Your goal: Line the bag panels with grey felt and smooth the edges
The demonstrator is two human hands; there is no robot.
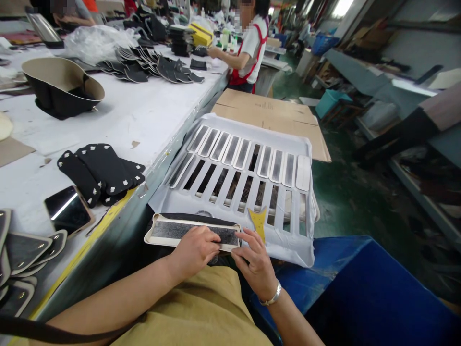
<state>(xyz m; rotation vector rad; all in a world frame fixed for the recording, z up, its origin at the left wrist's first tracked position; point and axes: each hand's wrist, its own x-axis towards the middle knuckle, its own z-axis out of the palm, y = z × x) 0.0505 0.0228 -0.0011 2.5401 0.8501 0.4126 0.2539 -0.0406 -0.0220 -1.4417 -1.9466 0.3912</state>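
Note:
A long dark-grey panel with a cream border (169,232) lies across my lap, at the near edge of a grey slotted rack (230,190). My left hand (198,246) rests on the panel right of its middle, fingers curled onto the dark face. At the panel's right end, the bent fingers of my right hand (255,263) grip the corner. My left palm covers part of the lower border. Similar pale-bordered strips (219,146) lie along the rack's far row. A yellow notched piece (258,223) is on the rack, just beyond my right fingers.
On the white table (144,115) at left are black tabbed pieces (104,170), a phone (68,210), grey trimmed pieces (27,252) and a black curved shell (63,89). Cardboard (266,108) lies beyond the rack; a blue bin (360,288) stands right. A co-worker (248,48) works further along.

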